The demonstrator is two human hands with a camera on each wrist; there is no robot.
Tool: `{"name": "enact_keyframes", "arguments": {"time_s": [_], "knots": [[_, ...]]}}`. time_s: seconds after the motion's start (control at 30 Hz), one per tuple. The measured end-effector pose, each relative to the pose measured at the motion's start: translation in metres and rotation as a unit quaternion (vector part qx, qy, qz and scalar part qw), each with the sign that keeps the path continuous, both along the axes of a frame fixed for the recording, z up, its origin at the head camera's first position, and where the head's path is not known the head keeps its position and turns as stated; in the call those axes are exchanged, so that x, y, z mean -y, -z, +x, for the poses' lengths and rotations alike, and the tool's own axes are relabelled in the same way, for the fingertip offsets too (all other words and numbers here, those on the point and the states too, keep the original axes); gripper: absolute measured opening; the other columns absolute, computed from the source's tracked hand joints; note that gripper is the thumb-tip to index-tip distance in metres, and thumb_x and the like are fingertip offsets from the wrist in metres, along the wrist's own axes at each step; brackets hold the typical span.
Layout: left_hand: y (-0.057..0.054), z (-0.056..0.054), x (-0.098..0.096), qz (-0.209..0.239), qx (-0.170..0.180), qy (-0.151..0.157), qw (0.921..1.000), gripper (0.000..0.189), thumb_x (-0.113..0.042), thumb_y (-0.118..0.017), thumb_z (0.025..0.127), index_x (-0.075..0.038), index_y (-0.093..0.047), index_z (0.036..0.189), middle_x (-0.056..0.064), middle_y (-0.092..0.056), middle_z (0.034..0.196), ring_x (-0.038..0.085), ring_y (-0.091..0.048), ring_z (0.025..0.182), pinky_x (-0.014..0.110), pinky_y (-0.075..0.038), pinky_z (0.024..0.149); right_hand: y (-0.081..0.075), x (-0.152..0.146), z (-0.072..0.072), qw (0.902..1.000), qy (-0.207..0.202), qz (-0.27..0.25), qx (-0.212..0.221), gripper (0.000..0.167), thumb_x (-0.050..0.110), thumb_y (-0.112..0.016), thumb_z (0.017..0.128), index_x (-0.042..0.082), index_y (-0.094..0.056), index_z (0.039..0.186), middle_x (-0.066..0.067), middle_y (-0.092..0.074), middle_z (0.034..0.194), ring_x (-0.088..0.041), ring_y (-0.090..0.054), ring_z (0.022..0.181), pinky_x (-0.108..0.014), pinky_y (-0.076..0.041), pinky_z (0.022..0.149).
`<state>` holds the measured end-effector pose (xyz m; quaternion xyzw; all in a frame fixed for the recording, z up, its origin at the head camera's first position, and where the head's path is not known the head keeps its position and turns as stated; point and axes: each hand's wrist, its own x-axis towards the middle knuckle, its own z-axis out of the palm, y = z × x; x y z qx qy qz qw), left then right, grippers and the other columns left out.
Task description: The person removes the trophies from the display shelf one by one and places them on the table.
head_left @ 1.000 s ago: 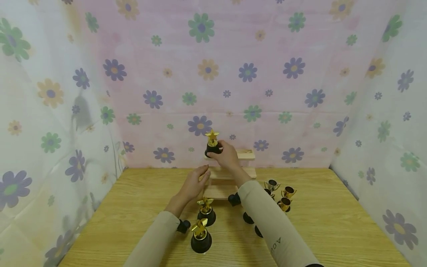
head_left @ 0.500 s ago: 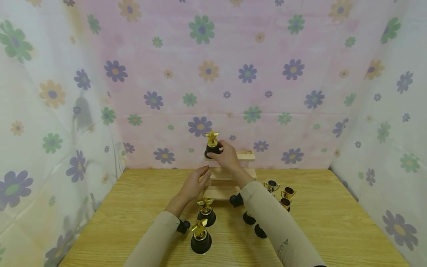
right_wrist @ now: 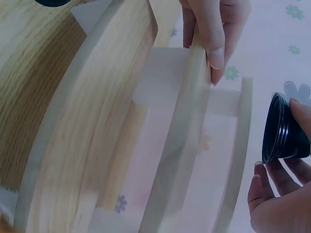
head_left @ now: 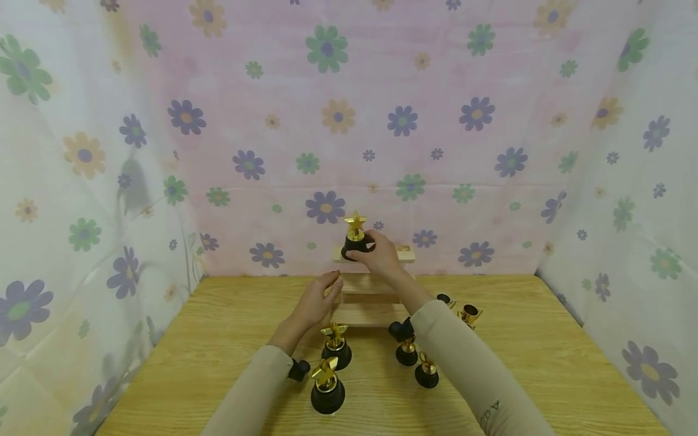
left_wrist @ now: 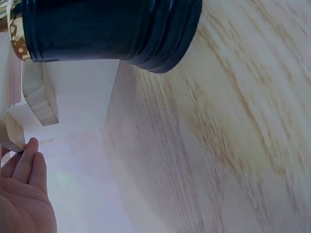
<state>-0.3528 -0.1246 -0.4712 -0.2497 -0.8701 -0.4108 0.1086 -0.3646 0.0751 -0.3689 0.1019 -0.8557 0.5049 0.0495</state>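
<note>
My right hand grips a star trophy by its black base, upright with its gold star on top. In the right wrist view a gap shows between the black base and the top board of the wooden three-tier stand. My left hand pinches the left end of the stand's middle board, thumb on one side and fingers on the other, as the right wrist view shows. Two more star trophies stand on the table close to my left forearm.
Several cup trophies stand right of the stand, some partly hidden by my right sleeve. Two with black bases are nearer me. A floral cloth encloses the wooden table at the back and sides.
My right hand has shifted slightly right along the top board with the star trophy, whose star now faces me more squarely. The left hand keeps its place on the stand.
</note>
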Motion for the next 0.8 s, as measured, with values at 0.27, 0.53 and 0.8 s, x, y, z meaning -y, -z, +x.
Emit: {"name": "enact_keyframes", "arguments": {"time_s": [0.27, 0.53, 0.8], "knots": [[0.0, 0.0, 0.0, -0.002, 0.001, -0.001, 1.0, 0.05, -0.026, -0.049, 0.11, 0.008, -0.048, 0.147, 0.029, -0.047, 0.151, 0.04, -0.048, 0.14, 0.053, -0.04, 0.116, -0.006, -0.018, 0.008, 0.9999, -0.006, 0.002, 0.008, 0.075, 0.031, -0.079, 0.092, 0.007, -0.043, 0.154, -0.015, -0.054, 0.145, -0.033, -0.056, 0.12, -0.048, -0.055, 0.093], [0.001, 0.0, -0.001, -0.004, -0.002, -0.008, 1.0, 0.049, -0.025, -0.05, 0.11, 0.008, -0.049, 0.146, 0.027, -0.049, 0.15, 0.04, -0.049, 0.139, 0.052, -0.041, 0.116, -0.007, -0.03, 0.014, 0.9997, -0.002, 0.021, 0.013, 0.077, 0.033, -0.079, 0.092, 0.008, -0.042, 0.155, -0.014, -0.054, 0.145, -0.033, -0.056, 0.121, -0.048, -0.055, 0.093], [0.0, 0.0, -0.001, -0.002, -0.001, -0.006, 1.0, 0.05, -0.025, -0.05, 0.11, 0.009, -0.049, 0.146, 0.029, -0.048, 0.15, 0.04, -0.049, 0.139, 0.052, -0.04, 0.116, -0.012, -0.038, 0.023, 0.9996, -0.007, 0.023, 0.017, 0.075, 0.032, -0.079, 0.091, 0.008, -0.045, 0.153, -0.014, -0.055, 0.144, -0.032, -0.055, 0.121, -0.048, -0.054, 0.093]]}}
